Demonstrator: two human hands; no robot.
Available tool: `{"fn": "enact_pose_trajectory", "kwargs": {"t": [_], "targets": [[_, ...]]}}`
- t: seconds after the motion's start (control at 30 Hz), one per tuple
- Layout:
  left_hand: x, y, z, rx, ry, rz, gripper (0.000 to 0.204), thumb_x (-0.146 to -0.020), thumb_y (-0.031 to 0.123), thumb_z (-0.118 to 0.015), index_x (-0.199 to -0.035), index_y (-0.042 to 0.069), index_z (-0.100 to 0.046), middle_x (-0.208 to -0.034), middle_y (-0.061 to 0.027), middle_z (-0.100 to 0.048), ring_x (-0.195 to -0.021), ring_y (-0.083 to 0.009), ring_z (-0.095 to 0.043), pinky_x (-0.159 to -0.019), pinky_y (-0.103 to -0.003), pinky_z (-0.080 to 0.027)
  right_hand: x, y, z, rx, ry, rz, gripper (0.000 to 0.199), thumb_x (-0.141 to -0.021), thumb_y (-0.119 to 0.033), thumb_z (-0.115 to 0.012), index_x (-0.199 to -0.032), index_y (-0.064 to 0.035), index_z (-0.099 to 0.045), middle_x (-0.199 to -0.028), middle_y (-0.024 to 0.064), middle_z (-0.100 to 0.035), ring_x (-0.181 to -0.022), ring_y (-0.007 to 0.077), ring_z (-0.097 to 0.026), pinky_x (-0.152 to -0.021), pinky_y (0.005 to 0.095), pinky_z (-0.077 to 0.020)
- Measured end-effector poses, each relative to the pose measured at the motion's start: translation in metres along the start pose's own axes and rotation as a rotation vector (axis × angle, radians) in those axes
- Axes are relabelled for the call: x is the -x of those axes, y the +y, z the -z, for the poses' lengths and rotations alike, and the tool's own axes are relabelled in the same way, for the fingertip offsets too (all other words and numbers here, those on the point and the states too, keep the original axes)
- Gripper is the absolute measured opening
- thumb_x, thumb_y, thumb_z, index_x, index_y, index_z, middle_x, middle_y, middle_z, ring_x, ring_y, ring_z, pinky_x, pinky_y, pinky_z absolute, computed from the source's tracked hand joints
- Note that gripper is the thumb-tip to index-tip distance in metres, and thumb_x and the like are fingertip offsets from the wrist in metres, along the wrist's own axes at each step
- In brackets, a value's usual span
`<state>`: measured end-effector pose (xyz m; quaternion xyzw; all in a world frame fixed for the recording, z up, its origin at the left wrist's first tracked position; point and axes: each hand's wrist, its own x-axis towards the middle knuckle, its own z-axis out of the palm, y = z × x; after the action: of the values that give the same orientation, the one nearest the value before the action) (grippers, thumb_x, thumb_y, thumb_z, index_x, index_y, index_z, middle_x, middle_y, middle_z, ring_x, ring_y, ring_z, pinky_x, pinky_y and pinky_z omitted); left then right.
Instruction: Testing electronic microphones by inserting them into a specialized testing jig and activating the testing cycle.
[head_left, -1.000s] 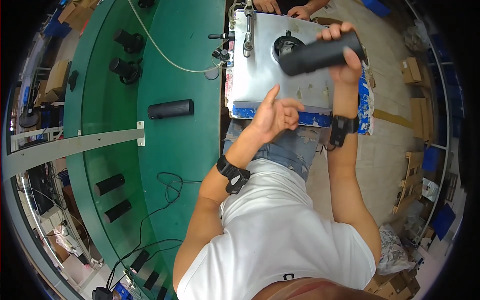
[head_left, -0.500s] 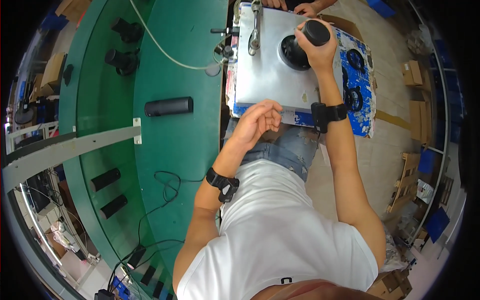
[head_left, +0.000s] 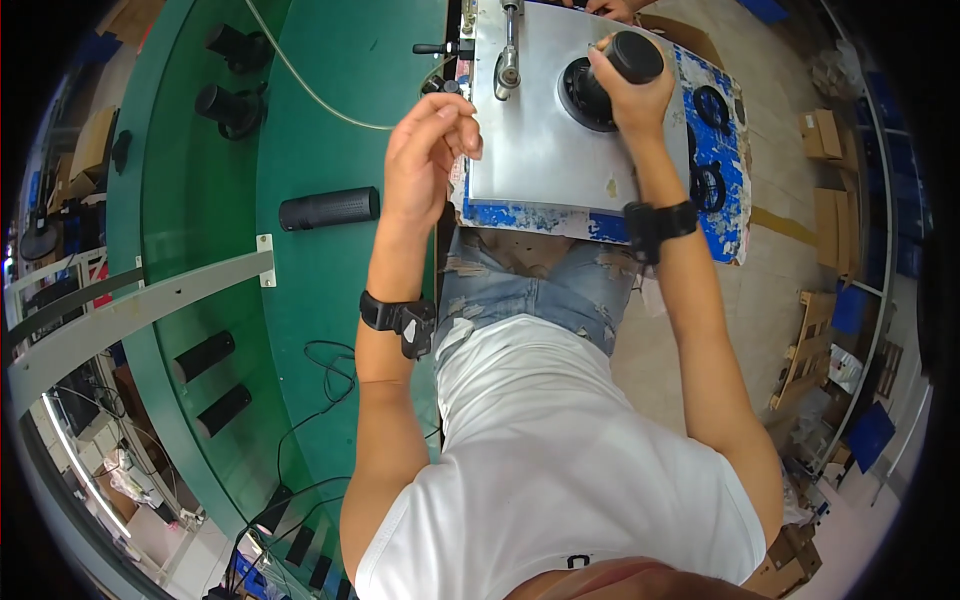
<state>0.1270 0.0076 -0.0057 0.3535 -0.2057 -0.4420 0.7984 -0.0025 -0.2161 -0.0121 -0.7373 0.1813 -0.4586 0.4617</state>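
Note:
My right hand [head_left: 640,95] grips a black cylinder with a wide round base [head_left: 585,95], tilted over a bare metal plate [head_left: 530,150]. The cylinder's dark, flat end [head_left: 636,57] shows above my fingers. My left hand [head_left: 432,150] is raised over the plate's left edge with its fingers loosely bent and nothing visible in them. Just beyond it are a toggle clamp with a black handle [head_left: 435,48] and small fittings on the fixture. A metal clamp arm [head_left: 508,55] stands on the plate near its left side.
On the green bench to my left lie a black perforated tube [head_left: 330,208], a pale hose [head_left: 310,85] and black cables [head_left: 330,385]. More black parts [head_left: 230,108] stand along its far side. Black rings [head_left: 711,108] rest on the worn blue board. Another person's hand [head_left: 612,8] shows at the top.
My left hand has moved left and away from me, from the plate's front edge to its left side. My right hand keeps its grip on the black cylinder, nearly unmoved.

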Motion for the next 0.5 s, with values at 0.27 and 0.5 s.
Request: {"fn": "enact_pose_trajectory", "kwargs": {"t": [0.27, 0.5], "targets": [[-0.118, -0.001, 0.070, -1.115, 0.285, -0.403, 0.033, -0.085, 0.029, -0.056, -0.097, 0.000, -0.066, -0.089, -0.0153, -0.069, -0.089, -0.0271, -0.066, -0.080, -0.035, -0.050, -0.011, -0.002, 0.006, -0.001, -0.002, 0.049, 0.015, -0.075, -0.003, -0.072, -0.087, -0.0037, -0.062, -0.086, 0.0026, -0.065, -0.083, 0.0097, -0.061, -0.081, 0.0264, -0.0477], [-0.154, -0.010, 0.077, -1.248, 0.268, -0.209, 0.029, -0.081, 0.021, -0.059, -0.100, 0.000, -0.060, -0.091, -0.0175, -0.067, -0.086, -0.0302, -0.065, -0.077, -0.037, -0.051, 0.005, -0.002, -0.014, 0.229, 0.262, 0.137, 0.022, -0.073, -0.006, -0.077, -0.087, -0.0021, -0.061, -0.080, 0.0032, -0.068, -0.072, 0.0095, -0.062, -0.073, 0.0230, -0.0494]]}}
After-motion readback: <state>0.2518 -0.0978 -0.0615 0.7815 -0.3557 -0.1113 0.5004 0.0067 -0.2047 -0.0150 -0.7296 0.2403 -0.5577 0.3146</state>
